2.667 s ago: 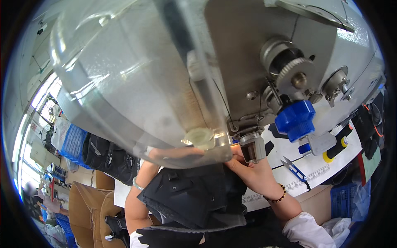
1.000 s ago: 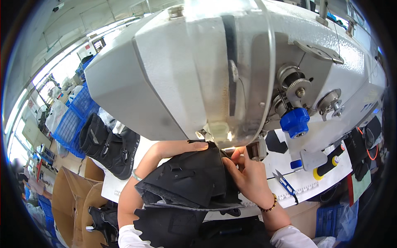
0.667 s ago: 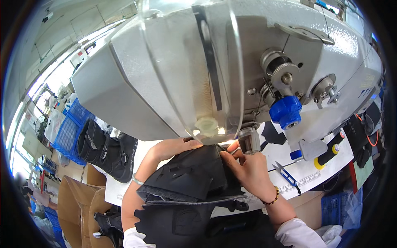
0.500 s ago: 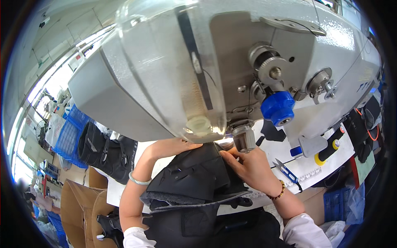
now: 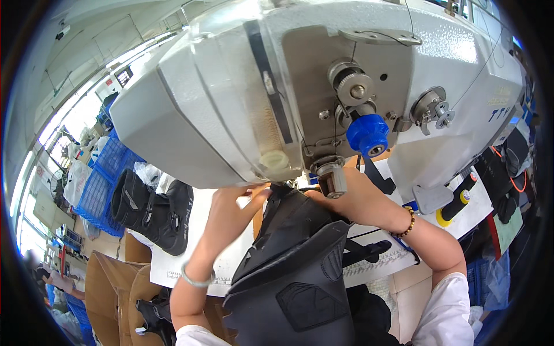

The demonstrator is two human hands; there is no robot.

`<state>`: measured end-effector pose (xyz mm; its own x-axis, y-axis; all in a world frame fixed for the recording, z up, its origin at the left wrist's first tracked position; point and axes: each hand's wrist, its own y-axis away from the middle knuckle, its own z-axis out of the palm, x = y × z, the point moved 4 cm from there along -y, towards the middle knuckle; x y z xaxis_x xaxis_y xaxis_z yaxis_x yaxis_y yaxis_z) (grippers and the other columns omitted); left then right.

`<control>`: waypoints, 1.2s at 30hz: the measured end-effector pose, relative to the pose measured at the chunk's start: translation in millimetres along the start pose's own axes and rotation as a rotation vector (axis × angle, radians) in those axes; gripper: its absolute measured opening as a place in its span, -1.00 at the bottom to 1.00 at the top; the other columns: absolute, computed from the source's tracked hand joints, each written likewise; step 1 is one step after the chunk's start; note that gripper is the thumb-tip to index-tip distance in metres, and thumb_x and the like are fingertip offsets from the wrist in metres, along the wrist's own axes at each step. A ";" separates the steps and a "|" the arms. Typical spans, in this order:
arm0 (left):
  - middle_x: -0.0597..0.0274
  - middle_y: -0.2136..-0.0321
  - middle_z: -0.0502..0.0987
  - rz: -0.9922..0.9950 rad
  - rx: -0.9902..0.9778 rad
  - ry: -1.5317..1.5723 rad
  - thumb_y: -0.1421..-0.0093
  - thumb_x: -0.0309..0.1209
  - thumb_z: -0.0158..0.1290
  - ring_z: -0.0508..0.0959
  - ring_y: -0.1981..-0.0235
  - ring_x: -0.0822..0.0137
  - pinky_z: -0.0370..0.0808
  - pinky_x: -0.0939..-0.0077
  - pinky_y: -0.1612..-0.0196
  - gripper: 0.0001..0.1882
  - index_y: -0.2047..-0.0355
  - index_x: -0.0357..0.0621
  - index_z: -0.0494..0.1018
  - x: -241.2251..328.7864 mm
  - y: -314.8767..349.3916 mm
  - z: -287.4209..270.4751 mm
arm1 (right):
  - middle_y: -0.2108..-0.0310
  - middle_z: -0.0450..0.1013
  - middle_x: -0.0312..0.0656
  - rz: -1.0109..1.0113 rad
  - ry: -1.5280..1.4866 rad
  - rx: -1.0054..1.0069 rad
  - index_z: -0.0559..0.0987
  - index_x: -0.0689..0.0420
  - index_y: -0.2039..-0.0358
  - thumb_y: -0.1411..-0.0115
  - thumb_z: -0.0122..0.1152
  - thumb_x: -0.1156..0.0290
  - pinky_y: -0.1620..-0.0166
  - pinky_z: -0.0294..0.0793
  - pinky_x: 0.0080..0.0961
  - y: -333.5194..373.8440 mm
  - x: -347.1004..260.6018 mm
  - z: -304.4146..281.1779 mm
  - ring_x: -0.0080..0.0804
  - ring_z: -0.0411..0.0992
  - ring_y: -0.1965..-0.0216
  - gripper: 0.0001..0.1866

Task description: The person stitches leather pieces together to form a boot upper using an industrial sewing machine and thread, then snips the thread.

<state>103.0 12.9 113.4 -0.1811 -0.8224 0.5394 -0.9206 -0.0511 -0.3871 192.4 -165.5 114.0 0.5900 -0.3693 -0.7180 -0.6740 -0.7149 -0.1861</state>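
A black boot upper, with a raised emblem on its side panel, stretches from the needle area of the sewing machine down toward my lap. Close to the needle, my left hand pinches the left edge of the upper with thumb and fingers. On the opposite side, my right hand grips the upper, its fingertips partly behind the machine's metal bobbin winder post and the folded material. The machine head hangs low over both hands and hides the stitching spot.
A finished-looking black boot stands at the left of the white table. Blue crates and a cardboard box are further left. Thread spools sit at the right, and a ruler strip runs along the front edge.
The upper has turned and now hangs lower, showing its emblem panel. My left hand has lifted its palm off the material, and my right forearm has swung outward, covering the snips.
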 end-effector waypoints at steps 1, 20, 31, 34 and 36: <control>0.10 0.39 0.53 0.001 0.177 -0.031 -0.07 -0.37 0.04 0.51 0.37 0.29 0.41 0.54 0.25 -0.78 0.38 -0.32 0.49 4.3 11.5 -7.6 | 0.62 0.42 -0.03 0.028 0.019 -0.042 0.51 0.26 0.55 -0.02 0.10 0.20 0.44 0.34 -0.38 -0.7 3.3 0.5 -0.11 0.39 0.55 -0.68; -0.02 0.06 0.36 0.373 -0.410 0.475 0.10 -0.57 -0.25 0.27 -0.05 0.01 0.11 0.24 -0.15 -0.51 0.09 -0.27 0.35 58.1 11.7 18.3 | 0.71 0.36 0.03 -0.229 0.023 -0.060 0.44 0.31 0.69 0.04 0.03 0.33 0.54 0.30 -0.33 -13.7 20.0 1.3 -0.17 0.37 0.66 -0.72; 0.05 0.04 0.36 0.164 -0.355 0.402 -0.05 -0.61 -0.24 0.33 -0.01 0.11 0.25 0.37 -0.06 -0.60 0.07 -0.22 0.35 73.2 11.2 25.6 | 0.53 0.44 -0.06 -0.294 0.188 -0.080 0.55 0.07 0.42 -0.05 0.02 0.10 0.41 0.37 -0.37 -11.9 21.4 -10.3 -0.14 0.42 0.47 -0.69; 0.05 0.03 0.35 0.145 -0.316 0.421 -0.06 -0.61 -0.24 0.33 0.00 0.09 0.25 0.35 -0.05 -0.60 0.06 -0.22 0.34 72.1 12.2 25.1 | 0.36 0.46 -0.14 -0.372 0.145 -0.089 0.52 -0.04 0.28 -0.06 0.03 0.11 0.32 0.40 -0.38 -11.2 22.4 -13.2 -0.17 0.43 0.36 -0.71; 0.05 0.03 0.34 0.140 -0.327 0.455 -0.06 -0.60 -0.24 0.33 0.00 0.08 0.25 0.34 -0.05 -0.61 0.06 -0.22 0.34 66.6 13.2 26.5 | 0.23 0.43 -0.22 -0.323 0.061 -0.113 0.51 -0.09 0.24 -0.04 0.08 0.17 0.25 0.42 -0.41 -8.7 25.7 -13.0 -0.22 0.42 0.27 -0.74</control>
<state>88.0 -57.6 124.4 -0.3732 -0.4780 0.7951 -0.9230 0.2783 -0.2659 219.1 -176.5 105.9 0.7928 -0.1454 -0.5918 -0.3966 -0.8605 -0.3198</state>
